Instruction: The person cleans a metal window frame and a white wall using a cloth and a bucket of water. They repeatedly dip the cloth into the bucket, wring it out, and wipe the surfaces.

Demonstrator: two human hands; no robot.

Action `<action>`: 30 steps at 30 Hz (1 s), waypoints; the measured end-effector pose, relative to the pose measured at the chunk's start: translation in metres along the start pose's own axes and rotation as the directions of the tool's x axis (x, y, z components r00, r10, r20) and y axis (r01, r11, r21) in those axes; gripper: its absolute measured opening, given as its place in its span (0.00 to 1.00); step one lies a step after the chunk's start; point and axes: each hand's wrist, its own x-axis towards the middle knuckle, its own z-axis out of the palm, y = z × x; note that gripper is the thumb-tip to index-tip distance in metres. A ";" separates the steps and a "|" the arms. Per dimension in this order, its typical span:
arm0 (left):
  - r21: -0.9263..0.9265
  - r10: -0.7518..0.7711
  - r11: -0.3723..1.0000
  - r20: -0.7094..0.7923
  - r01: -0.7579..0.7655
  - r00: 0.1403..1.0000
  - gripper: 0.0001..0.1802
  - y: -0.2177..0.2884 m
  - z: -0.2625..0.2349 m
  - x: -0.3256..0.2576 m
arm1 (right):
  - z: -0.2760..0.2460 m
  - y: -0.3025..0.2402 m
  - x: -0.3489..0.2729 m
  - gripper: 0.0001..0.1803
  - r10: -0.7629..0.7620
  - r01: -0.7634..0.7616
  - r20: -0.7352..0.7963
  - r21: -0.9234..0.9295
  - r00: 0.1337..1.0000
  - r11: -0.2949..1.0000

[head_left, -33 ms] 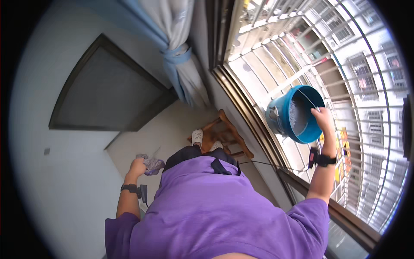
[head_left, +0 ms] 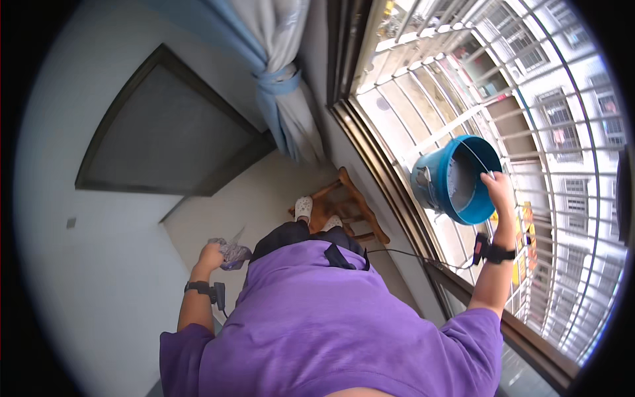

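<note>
My right hand [head_left: 498, 188] is closed round the wire handle of a teal plastic bucket [head_left: 433, 173], out past the window track on the right. Greyish water [head_left: 461, 185] shows inside the tilted bucket, whose mouth faces me. Whether its base rests on anything I cannot tell. Low on the left, my left hand [head_left: 211, 257] grips a crumpled grey-purple cloth [head_left: 233, 255], and a pale, thin strip sticks up beside it. Both wrists wear black straps with small devices.
White metal bars [head_left: 423, 116] enclose the space outside the window. The brown window track [head_left: 377, 155] runs between me and the bucket. My feet, in white clogs [head_left: 303, 207], are on a wooden chair or stool [head_left: 357, 205]. A tied curtain [head_left: 291, 106] hangs ahead. A dark cable crosses the sill.
The bucket and my right hand appear slightly lower and farther right in the view, which has itself shifted a little. Both hands keep their holds.
</note>
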 end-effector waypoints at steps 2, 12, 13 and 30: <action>-0.084 -0.075 0.993 0.059 0.080 0.995 0.13 -0.012 0.015 -0.020 | 0.002 0.006 -0.003 0.20 0.055 -0.050 -0.035 0.124 0.998 0.991; -0.367 -0.170 0.905 0.146 0.213 0.974 0.13 -0.078 0.059 -0.056 | -0.040 -0.041 -0.051 0.15 0.037 -0.072 0.095 0.394 0.995 0.916; -0.347 -0.192 0.906 0.173 0.243 0.966 0.12 -0.076 0.051 -0.053 | -0.049 -0.046 -0.062 0.16 0.002 -0.026 0.067 0.351 0.998 0.936; -0.022 0.223 0.975 0.085 -0.222 0.971 0.17 -0.049 -0.068 0.173 | -0.099 -0.183 -0.232 0.18 0.277 -0.320 0.159 0.484 0.948 0.815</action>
